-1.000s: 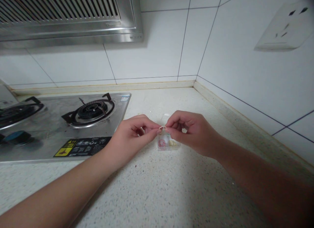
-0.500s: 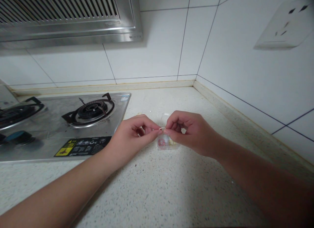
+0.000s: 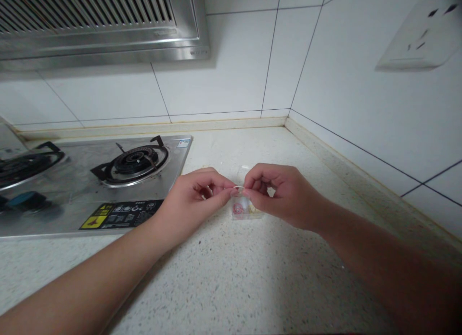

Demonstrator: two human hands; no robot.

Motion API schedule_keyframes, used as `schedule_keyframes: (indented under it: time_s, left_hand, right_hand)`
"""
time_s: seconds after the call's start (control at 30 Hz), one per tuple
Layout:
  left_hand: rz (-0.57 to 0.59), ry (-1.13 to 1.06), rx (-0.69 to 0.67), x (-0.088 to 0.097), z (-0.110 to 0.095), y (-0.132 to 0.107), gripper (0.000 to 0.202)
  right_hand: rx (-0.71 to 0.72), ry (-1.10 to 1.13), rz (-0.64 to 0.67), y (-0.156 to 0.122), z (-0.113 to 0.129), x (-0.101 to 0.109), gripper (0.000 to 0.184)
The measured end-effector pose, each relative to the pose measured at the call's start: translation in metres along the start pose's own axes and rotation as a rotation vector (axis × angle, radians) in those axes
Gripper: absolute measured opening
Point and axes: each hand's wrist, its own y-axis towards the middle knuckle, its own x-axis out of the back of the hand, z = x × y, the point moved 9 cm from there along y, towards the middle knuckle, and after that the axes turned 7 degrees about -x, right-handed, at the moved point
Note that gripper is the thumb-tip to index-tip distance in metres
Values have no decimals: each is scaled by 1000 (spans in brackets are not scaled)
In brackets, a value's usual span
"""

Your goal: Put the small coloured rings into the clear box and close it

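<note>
The thin pale band [image 3: 238, 186] could spring away from the clear box [image 3: 246, 217] if either fingertip pinch loosens or the pull turns uneven. It arches above the box between both sets of fingertips, the left hand [image 3: 193, 195] pinching it from the box's left, the right hand [image 3: 283, 195] from its right.

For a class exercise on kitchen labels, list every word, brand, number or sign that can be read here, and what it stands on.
No words, brands or numbers can be read.
Black-and-yellow label on the hob: yellow triangle sign and white icons; text too small.
Corner sticker on the hob: too small.
Edge marking on the range hood: too blurred.
</note>
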Motion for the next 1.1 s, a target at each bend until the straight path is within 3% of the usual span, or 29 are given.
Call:
schedule_keyframes:
  time_s: [1.1]
  left_hand:
    - [39,46,-57,-1,-5,0,9]
  right_hand:
    - [12,-23,0,0,2,1,7]
